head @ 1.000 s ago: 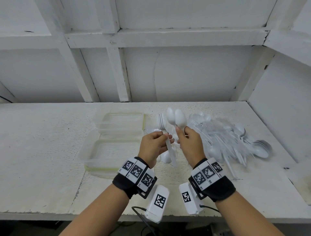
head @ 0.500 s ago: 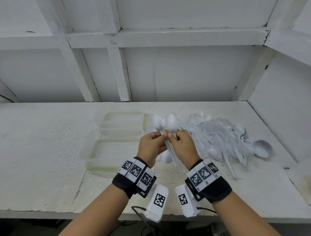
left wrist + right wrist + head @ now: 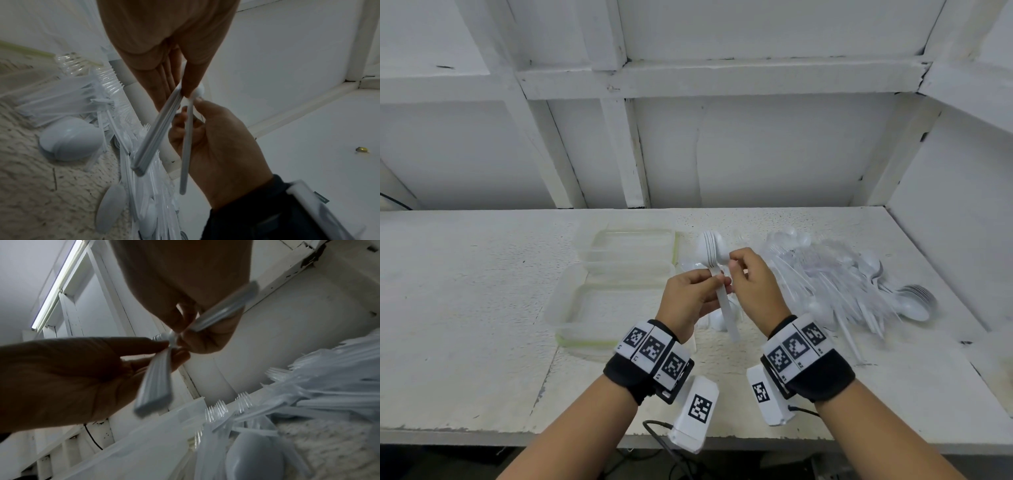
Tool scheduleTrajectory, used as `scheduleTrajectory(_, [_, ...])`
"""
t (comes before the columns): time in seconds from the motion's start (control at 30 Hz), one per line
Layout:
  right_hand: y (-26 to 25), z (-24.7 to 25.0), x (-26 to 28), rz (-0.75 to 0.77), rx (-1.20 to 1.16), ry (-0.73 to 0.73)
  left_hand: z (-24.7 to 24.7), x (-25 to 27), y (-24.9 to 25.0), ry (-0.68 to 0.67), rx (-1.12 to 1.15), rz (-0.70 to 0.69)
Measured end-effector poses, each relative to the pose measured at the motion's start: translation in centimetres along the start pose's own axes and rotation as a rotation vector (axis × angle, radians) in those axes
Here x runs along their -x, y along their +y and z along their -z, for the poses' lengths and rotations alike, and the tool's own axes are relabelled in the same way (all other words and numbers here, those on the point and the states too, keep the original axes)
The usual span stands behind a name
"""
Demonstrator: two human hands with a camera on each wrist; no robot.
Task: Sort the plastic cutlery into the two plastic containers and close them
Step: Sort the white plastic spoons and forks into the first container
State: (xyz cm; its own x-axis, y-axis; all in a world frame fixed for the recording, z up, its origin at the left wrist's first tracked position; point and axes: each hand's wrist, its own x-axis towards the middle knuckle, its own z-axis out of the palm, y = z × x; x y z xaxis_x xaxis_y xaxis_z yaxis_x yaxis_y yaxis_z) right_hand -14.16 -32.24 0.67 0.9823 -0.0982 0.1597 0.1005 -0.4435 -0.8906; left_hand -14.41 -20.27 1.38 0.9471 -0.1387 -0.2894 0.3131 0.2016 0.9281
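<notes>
My left hand [image 3: 717, 282] pinches a stack of white plastic forks [image 3: 724, 308] by the neck, tines up and handles hanging down. Close beside it, my right hand [image 3: 734, 263] pinches white spoons [image 3: 719, 251] whose bowls stand just behind the fork tines. In the left wrist view the fork handles [image 3: 156, 134] cross the thin spoon handle [image 3: 186, 146]. Two clear plastic containers lie open to the left: the far one [image 3: 633, 241] and the near one [image 3: 585, 308], both seemingly empty. A big pile of loose cutlery [image 3: 842, 284] lies on the right.
Everything sits on a rough white table [image 3: 465, 325] with a wall behind and a side wall [image 3: 955, 240] at the right. Loose white spoons [image 3: 69, 139] lie on the table under my hands. The table's front edge [image 3: 482, 433] is near my forearms.
My right hand has carried the spoons left, from beside the forks to right behind their tines. Both hands have come together; the left hand kept its hold on the forks.
</notes>
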Motion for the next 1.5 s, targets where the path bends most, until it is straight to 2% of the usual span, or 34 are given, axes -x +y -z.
scheduleTrajectory(0.2, [-0.3,-1.0,0.3,-0.03,-0.038,0.034,0.3,0.2,-0.1,-0.014,0.013,-0.012])
scheduleTrajectory(0.33, [-0.6,-0.9,0.3,-0.069,-0.113,-0.03,0.9,0.3,0.4,-0.078,0.13,0.056])
scheduleTrajectory(0.47, [-1.2,-0.5,0.4,-0.127,-0.323,-0.132,1.6,0.1,1.3,-0.124,0.223,0.171])
scheduleTrajectory(0.53, [-1.2,-0.5,0.2,-0.138,-0.32,-0.18,1.9,0.1,1.6,-0.125,0.253,0.212])
scheduleTrajectory(0.6, [-1.4,-0.7,0.3,-0.105,-0.238,-0.21,2.2,0.1,1.7,-0.079,0.228,0.21])
scheduleTrajectory(0.7, [-1.2,-1.4,0.3,0.04,0.068,-0.178,3.0,-0.4,1.5,0.101,0.102,0.14])
scheduleTrajectory(0.77, [-1.5,-2.3,0.5,0.091,0.182,-0.188,3.5,-0.7,1.4,0.189,0.103,0.126])
scheduleTrajectory(0.87, [-2.0,-3.9,0.3,0.202,0.339,-0.201,3.7,-0.9,1.4,0.217,0.177,0.126])
scheduleTrajectory(1.0, [-2.7,-5.2,-0.6,0.261,0.31,-0.148,4.6,-0.6,2.5,0.19,0.199,0.067])
scheduleTrajectory(1.07, [-3.0,-5.6,-1.1,0.269,0.263,-0.151,6.1,-0.3,3.8,0.141,0.062,0.05])
scheduleTrajectory(1.13, [-3.5,-5.8,-1.9,0.246,0.219,-0.179,8.3,0.0,5.2,0.135,-0.261,-0.019])
scheduleTrajectory(1.23, [-4.2,-6.5,-2.9,0.2,0.222,-0.288,13.1,-0.1,6.7,0.238,-0.885,-0.245])
scheduleTrajectory(1.3, [-4.4,-7.4,-3.4,0.18,0.243,-0.377,16.4,-0.2,7.2,0.323,-1.164,-0.249])
scheduleTrajectory(1.4, [-4.8,-9.3,-4.0,0.176,0.34,-0.55,20.5,-0.8,7.1,0.409,-1.253,-0.145])
scheduleTrajectory(1.5, [-5.2,-11.7,-4.0,0.205,0.5,-0.744,22.5,-1.3,6.3,0.375,-1.239,0.026])
